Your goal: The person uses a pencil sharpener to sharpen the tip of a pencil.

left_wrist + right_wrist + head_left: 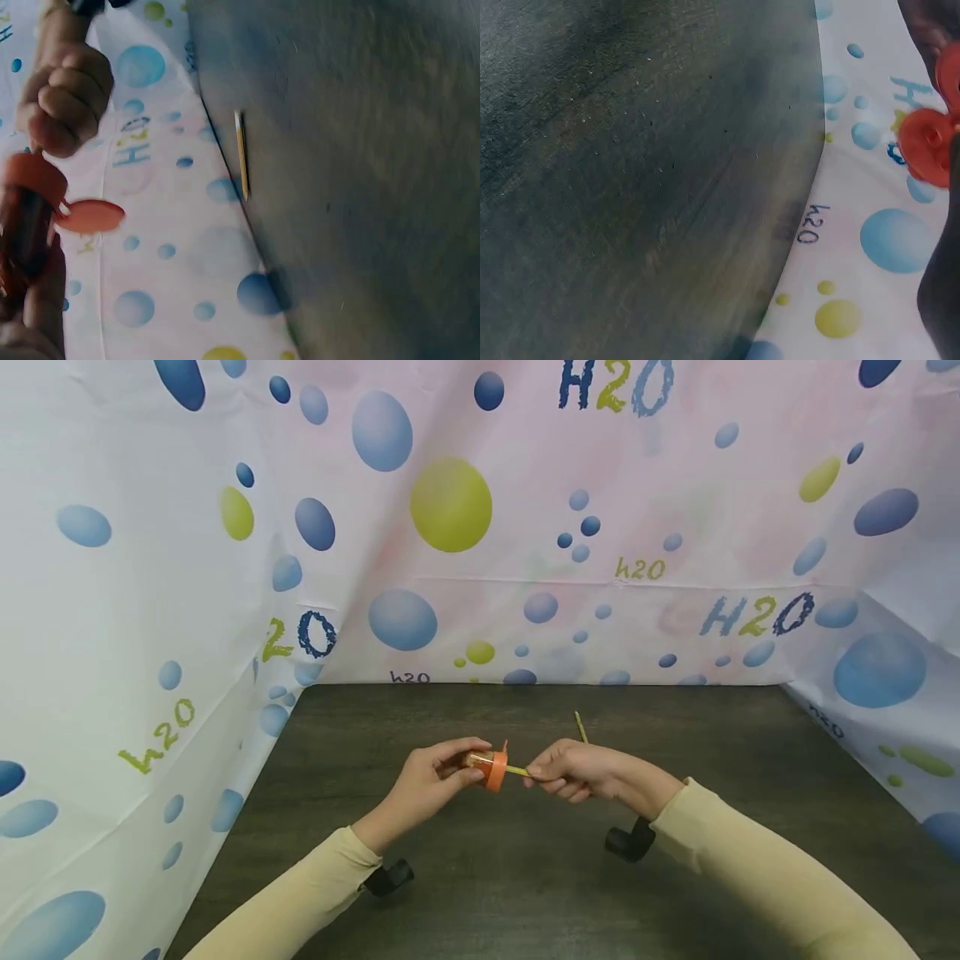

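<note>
My left hand [427, 787] grips a pencil sharpener [495, 772] with a clear body and an orange top. The sharpener lies nearly sideways, its top facing my right hand [588, 770]. Between right thumb and fingers I pinch a yellow pencil [517, 770], its other end in the sharpener's opening. An orange flap [91, 216] sticks out from the top in the left wrist view. The right wrist view catches the round orange top [924, 146] at its edge, with two holes showing. Both hands are raised over the dark table.
A second pencil [241, 156] lies on the table [450, 893] beyond my right hand, partly hidden by it in the head view. White cloth [525, 635] with blue and green dots hangs around the back and sides. Black camera mounts [630, 842] hang below both wrists.
</note>
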A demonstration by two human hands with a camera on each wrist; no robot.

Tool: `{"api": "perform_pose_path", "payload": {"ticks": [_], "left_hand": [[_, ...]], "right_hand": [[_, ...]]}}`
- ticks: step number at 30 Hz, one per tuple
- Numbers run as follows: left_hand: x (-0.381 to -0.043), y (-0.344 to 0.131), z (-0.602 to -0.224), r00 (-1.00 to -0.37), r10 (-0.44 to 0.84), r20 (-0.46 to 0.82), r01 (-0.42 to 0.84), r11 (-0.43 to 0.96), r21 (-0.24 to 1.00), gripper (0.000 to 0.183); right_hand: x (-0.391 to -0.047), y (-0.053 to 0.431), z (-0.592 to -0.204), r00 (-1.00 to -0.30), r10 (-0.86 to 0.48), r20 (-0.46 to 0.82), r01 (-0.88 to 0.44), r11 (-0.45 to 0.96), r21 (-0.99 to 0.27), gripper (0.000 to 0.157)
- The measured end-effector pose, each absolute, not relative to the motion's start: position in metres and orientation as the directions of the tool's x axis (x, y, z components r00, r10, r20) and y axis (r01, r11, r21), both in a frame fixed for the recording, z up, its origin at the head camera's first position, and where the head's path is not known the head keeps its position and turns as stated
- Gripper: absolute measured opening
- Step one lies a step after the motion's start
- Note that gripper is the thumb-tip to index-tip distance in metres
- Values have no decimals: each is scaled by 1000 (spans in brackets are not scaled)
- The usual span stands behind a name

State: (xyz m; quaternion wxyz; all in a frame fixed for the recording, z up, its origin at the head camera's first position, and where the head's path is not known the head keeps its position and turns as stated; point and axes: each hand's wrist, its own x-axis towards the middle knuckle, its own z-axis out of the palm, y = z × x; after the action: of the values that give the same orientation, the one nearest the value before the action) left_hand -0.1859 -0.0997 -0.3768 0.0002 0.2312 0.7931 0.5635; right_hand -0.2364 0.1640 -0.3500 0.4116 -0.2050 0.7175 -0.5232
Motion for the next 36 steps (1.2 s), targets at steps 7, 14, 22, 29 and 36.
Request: {"api": "perform_pose_path", "payload": {"ticks": [7, 14, 22, 29, 36], "left_hand": [[-195, -99, -379, -975, 216, -55, -27, 131, 991, 41], [-201, -106, -376, -911, 287, -297, -339, -110, 934, 49], [-201, -104, -378, -935, 295, -196, -198, 25, 980, 48], [-191, -101, -380, -928, 321, 192, 280, 258, 925, 32], [-192, -99, -382, -946, 298, 125, 199, 231, 952, 36]], "right_hand": [[-233, 159, -354, -662, -749, -36, -530, 501, -684, 34], [-221, 153, -371, -277, -816, 507, -713, 529, 461, 33], [-217, 149, -374, -385, -755, 531, -782, 572, 246, 18], [-232, 156, -360, -681, -709, -183, -244, 455, -856, 29], [-241, 162, -360, -620, -733, -281, -101, 429, -897, 37]]}}
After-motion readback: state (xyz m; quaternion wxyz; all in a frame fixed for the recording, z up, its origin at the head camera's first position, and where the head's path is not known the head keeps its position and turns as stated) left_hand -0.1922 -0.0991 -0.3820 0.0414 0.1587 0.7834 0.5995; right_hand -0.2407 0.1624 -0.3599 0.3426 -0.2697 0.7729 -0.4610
